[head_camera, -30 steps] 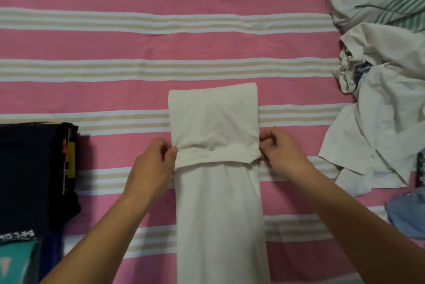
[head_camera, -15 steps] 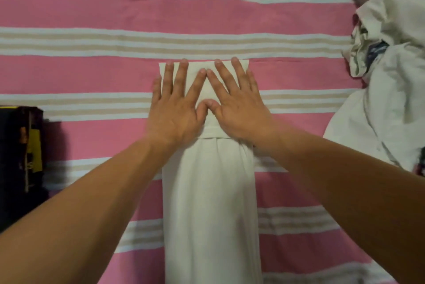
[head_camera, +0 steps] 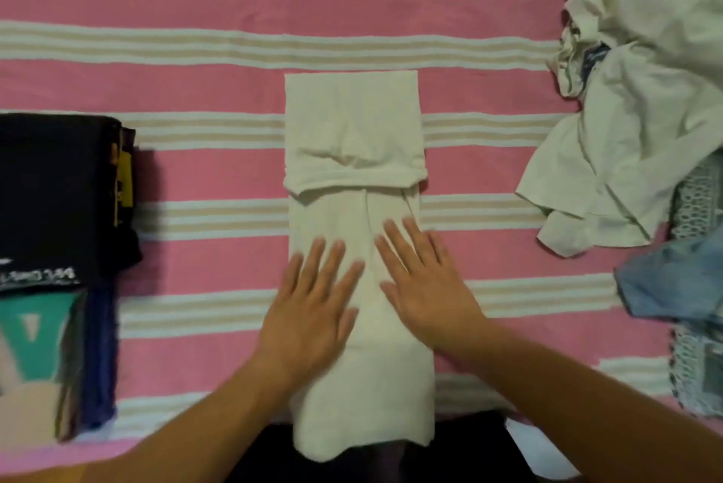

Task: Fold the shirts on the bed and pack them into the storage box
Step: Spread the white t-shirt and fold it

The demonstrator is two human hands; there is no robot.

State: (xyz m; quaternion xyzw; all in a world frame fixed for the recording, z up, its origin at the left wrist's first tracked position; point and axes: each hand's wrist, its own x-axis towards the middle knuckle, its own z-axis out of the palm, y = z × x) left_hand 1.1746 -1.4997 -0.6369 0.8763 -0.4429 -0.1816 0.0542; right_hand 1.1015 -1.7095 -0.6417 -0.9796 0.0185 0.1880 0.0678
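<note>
A white shirt [head_camera: 354,122] lies as a long narrow strip on the pink striped bed [head_camera: 219,13], its far end folded back toward me. My left hand [head_camera: 313,306] lies flat with spread fingers on the strip's left side, below the fold. My right hand [head_camera: 424,287] presses flat on the right side, fingers straight. The near end of the strip hangs over the bed's front edge. No storage box is clearly in view.
A stack of folded dark clothes [head_camera: 58,201] sits at the left edge, with teal and navy pieces [head_camera: 47,330] nearer me. A heap of unfolded white and striped shirts [head_camera: 633,111] fills the right side, with a blue garment [head_camera: 673,279] below it.
Both hands slid from the folded far end down toward me along the strip, staying flat. A second ago they were pinching the fold's edge at its two sides.
</note>
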